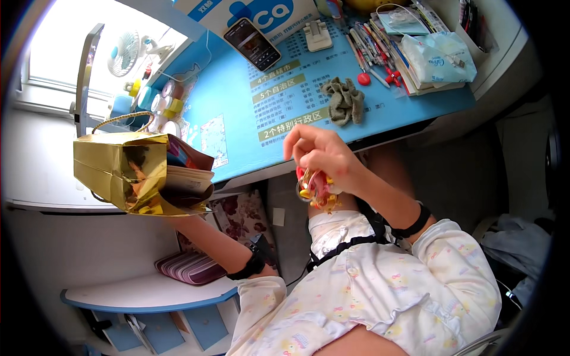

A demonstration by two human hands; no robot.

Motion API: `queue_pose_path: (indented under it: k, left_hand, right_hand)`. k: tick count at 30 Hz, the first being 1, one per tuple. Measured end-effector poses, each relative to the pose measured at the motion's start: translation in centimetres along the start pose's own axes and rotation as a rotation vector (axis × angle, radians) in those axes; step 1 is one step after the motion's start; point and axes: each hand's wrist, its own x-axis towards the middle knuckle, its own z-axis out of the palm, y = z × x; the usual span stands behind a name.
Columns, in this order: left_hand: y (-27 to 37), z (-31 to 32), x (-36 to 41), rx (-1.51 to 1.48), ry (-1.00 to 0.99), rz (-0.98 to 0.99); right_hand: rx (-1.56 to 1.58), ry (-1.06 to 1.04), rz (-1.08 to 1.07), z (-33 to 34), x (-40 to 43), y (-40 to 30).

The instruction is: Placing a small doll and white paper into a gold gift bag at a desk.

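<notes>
My right hand (331, 160) is raised just off the desk's front edge, fingers curled. From it hangs a bunch of small trinkets with metal rings (315, 187), in red, pink and yellow; they look like keychains. My left forearm (209, 233) runs up behind a shiny gold paper gift bag (118, 162) with a twisted rope handle. The bag is held tilted on its side, mouth towards the right, and it hides the left hand itself. Books or papers (188, 179) show inside its mouth.
A crumpled grey-green cloth (345, 101) lies on the blue printed desk mat (236, 102). Further back are a smartphone (252, 43), a white stand (318, 35), pens (367, 44) and a tissue pack (438, 57) on stacked books. A small fan (124, 52) stands by the window.
</notes>
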Motion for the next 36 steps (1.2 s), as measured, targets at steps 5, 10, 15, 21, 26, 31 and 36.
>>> queue_pose_path:
  k: [5,10,15,21,26,31,36]
  left_hand:
    - [-0.9,2.6,-1.0,0.108,-0.032,0.047]
    - [-2.7,3.7,-2.0,0.176,-0.042,0.068]
    - [-3.8,4.6,-2.2,0.29,-0.087,0.104]
    - [-4.8,2.6,-2.1,0.028,0.068,-0.015]
    - [-4.5,5.8,-1.9,-0.048,-0.082,-0.093]
    - [-5.0,7.2,-2.4,0.514,-0.27,0.316]
    - [-4.8,8.3,-1.9,-0.264,0.033,-0.214]
  right_hand:
    - [-0.289,-0.055,-0.192,4.8,0.4,-2.3]
    - [-0.395,0.061,-0.362,6.1,1.0,-1.7]
    - [-0.573,0.096,-0.563,6.0,1.2,-0.9]
    - [-0.475,0.165,-0.62,6.1,2.3,-0.5]
    - [-0.646,0.214,-0.599,5.6,2.6,-0.5]
    - [-0.76,0.282,-0.637,6.1,3.1,-0.8]
    - [-0.643,0.214,-0.554,5.1,3.2,-0.9]
